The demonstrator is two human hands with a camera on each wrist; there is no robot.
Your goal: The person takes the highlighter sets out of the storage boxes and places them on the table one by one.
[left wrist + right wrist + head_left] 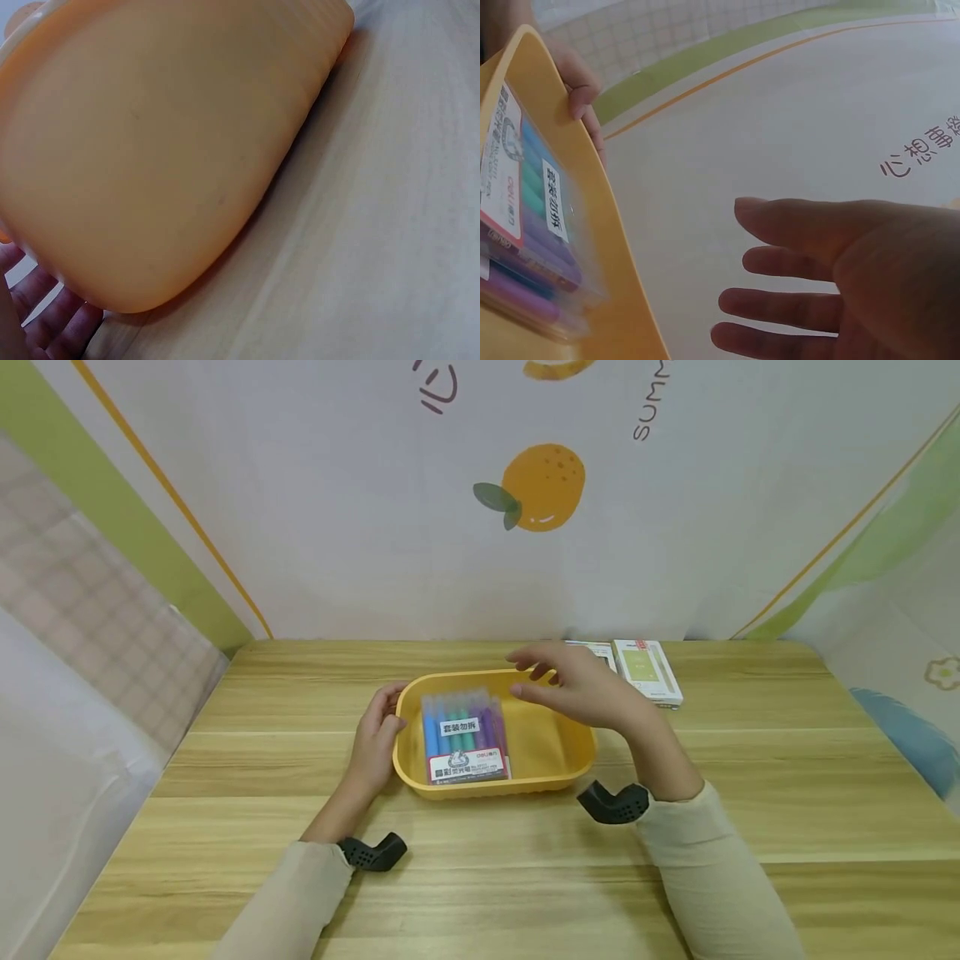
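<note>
My left hand (372, 739) grips the left end of a yellow plastic basket (551, 783), its thumb at the rim. In the left wrist view the outer wall of the basket (150, 150) fills much of the picture, with fingers curled at its lower left. Inside the basket's left half lie clear packs of colored highlighter pens (465, 735), blue through green to purple, with a white label. Over the basket's right back rim hovers my right hand (573, 685), its fingers loosely bent and holding nothing. The right wrist view shows that hand with thumb and fingers spread apart.
Behind the right hand, at the table's back edge, lie two white boxes; the right one (647, 672) has a green panel, and the other (597, 652) is partly hidden by the hand. A printed cloth (375, 527) hangs behind the wood-grain table (487, 877).
</note>
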